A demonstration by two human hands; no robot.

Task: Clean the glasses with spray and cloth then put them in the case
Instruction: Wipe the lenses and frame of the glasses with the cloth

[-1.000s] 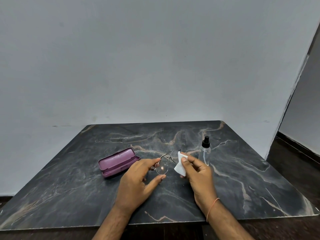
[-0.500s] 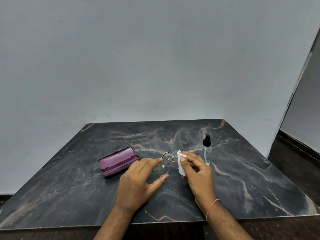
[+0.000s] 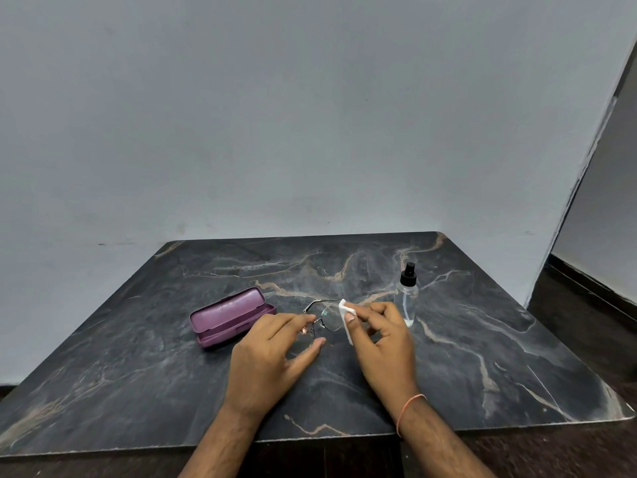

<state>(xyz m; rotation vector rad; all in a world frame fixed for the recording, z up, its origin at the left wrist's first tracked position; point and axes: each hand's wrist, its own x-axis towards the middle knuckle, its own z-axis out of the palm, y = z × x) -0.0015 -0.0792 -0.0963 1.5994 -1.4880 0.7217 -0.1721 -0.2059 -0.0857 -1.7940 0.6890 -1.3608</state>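
Thin wire-framed glasses (image 3: 324, 317) are held low over the dark marble table (image 3: 138, 374) near its middle. My left hand (image 3: 272, 357) pinches the frame at its left side with fingertips and thumb. My right hand (image 3: 382, 343) grips a small white cloth (image 3: 345, 317) folded around the right lens, thumb on the near side. A purple glasses case (image 3: 229, 315) lies open to the left of my left hand. A clear spray bottle (image 3: 407, 294) with a black nozzle stands upright just beyond my right hand.
A plain grey wall rises behind the table. A wall corner and dark floor show at the right. The table's front edge runs under my forearms.
The glasses have tilted and dropped a little toward the table. My right hand has shifted the cloth along the right lens. The case and bottle have not moved.
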